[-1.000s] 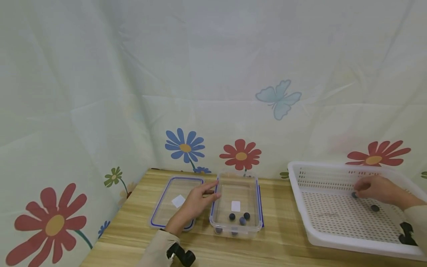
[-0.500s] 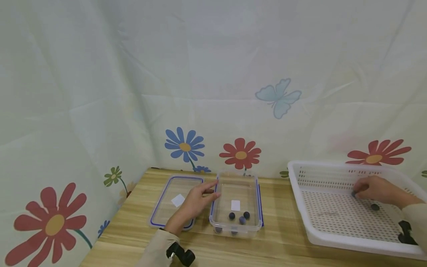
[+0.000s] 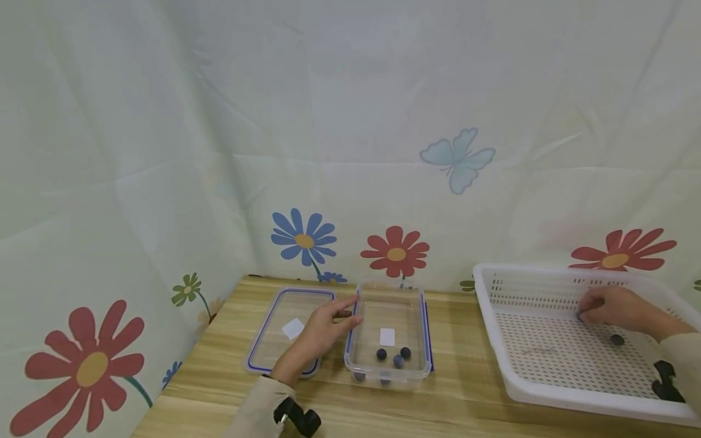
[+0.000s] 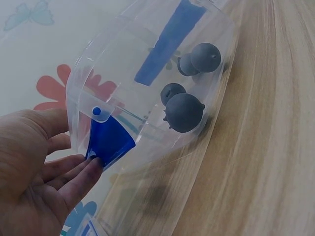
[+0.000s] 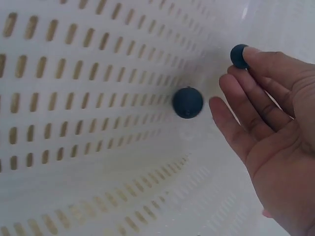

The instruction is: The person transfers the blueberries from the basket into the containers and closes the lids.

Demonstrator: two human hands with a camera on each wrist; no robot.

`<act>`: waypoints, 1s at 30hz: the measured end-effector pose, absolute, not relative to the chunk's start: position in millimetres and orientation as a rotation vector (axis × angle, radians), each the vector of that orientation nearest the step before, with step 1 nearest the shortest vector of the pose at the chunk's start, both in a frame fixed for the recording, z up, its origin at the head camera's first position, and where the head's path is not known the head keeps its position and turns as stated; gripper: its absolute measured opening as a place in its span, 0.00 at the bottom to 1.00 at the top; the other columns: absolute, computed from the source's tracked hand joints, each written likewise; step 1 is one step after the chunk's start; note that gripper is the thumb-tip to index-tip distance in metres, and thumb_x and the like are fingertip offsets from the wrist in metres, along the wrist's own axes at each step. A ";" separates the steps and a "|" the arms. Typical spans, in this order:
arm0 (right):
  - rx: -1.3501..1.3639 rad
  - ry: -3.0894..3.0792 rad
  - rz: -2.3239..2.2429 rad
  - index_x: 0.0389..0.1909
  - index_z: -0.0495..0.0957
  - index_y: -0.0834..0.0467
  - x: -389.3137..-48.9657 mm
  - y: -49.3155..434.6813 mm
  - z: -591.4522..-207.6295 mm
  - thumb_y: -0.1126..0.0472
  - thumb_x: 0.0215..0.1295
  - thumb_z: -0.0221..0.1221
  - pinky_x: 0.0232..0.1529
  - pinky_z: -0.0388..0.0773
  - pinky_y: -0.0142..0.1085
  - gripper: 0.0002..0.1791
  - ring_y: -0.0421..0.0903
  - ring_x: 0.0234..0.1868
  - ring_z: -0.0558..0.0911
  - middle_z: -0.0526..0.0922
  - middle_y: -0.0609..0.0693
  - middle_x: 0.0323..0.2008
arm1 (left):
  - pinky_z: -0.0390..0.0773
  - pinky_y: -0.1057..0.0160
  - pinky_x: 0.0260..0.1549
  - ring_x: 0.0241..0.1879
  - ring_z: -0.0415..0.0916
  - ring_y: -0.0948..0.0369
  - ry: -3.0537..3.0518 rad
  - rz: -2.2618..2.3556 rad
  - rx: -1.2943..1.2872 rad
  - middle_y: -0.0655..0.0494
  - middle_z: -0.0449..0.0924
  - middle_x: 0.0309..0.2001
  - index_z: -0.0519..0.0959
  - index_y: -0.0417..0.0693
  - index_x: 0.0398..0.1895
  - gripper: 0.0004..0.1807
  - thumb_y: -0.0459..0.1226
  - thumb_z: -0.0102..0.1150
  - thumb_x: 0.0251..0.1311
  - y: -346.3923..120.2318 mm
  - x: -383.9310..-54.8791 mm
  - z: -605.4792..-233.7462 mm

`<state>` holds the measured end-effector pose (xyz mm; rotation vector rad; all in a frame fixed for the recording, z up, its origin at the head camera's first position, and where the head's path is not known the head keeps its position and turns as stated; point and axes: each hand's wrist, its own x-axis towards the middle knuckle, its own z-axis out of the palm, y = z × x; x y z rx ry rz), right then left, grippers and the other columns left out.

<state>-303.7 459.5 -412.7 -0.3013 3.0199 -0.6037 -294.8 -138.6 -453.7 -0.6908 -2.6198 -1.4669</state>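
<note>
Nearest to me, the left hand [image 3: 320, 331] carries nothing; its fingers reach out loosely to the side of the box [image 3: 386, 313], fingertips at the blue clip [image 4: 110, 142]. The forearm hides part of the lid [image 3: 290, 311], which lies off the box, just to its left on the tabletop [image 3: 454, 340]. I'd judge the job well along: three balls [image 3: 398, 361] sit plainly at the box's near end. Two more dark shapes show through the near wall, and I can't tell whether they're balls or reflections, so I won't swear to a total. Over to the right, I have the right hand [image 3: 624, 310] down in the basket [image 3: 526, 334], thumb and finger pinching the held ball [image 5: 238, 56]; the loose ball [image 5: 187, 103] rests close by on the basket floor. Those two are all I can see left outside the box. From the head, fingers cover nearly all of the pinched one; the right wrist view shows it better. The basket's right end is cut off and the forearm blocks some of its floor, so another could be hidden. Behind everything hangs the flowered curtain [image 3: 350, 121].
</note>
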 end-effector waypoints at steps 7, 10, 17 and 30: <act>-0.365 3.033 -0.667 0.43 0.88 0.65 -303.4 453.7 -404.1 0.64 0.65 0.72 0.40 0.86 0.43 0.10 0.52 0.39 0.83 0.88 0.54 0.39 | 0.83 0.44 0.56 0.61 0.80 0.40 -2.616 -1.479 -0.686 0.37 0.73 0.71 0.74 0.38 0.74 0.28 0.39 0.64 0.76 -138.1 -294.2 -453.8; -0.374 3.053 -0.671 0.44 0.88 0.65 -302.1 446.9 -397.1 0.64 0.66 0.72 0.40 0.84 0.40 0.10 0.52 0.39 0.83 0.88 0.53 0.40 | 0.83 0.44 0.56 0.62 0.80 0.40 -2.618 -1.482 -0.680 0.37 0.73 0.72 0.74 0.38 0.74 0.28 0.40 0.64 0.76 -138.1 -294.0 -453.5; -0.426 3.095 -0.687 0.46 0.88 0.65 -298.8 429.8 -383.9 0.63 0.67 0.72 0.36 0.81 0.33 0.11 0.50 0.40 0.83 0.89 0.52 0.40 | 0.83 0.43 0.57 0.62 0.80 0.40 -2.619 -1.483 -0.685 0.37 0.73 0.72 0.73 0.38 0.75 0.29 0.40 0.63 0.77 -138.5 -293.3 -452.5; -0.474 3.142 -0.751 0.52 0.85 0.66 -293.0 386.7 -347.7 0.57 0.72 0.70 0.41 0.82 0.37 0.17 0.54 0.44 0.85 0.88 0.51 0.42 | 0.83 0.44 0.56 0.62 0.80 0.40 -2.621 -1.491 -0.677 0.37 0.72 0.73 0.73 0.38 0.75 0.29 0.41 0.63 0.77 -138.8 -292.5 -452.9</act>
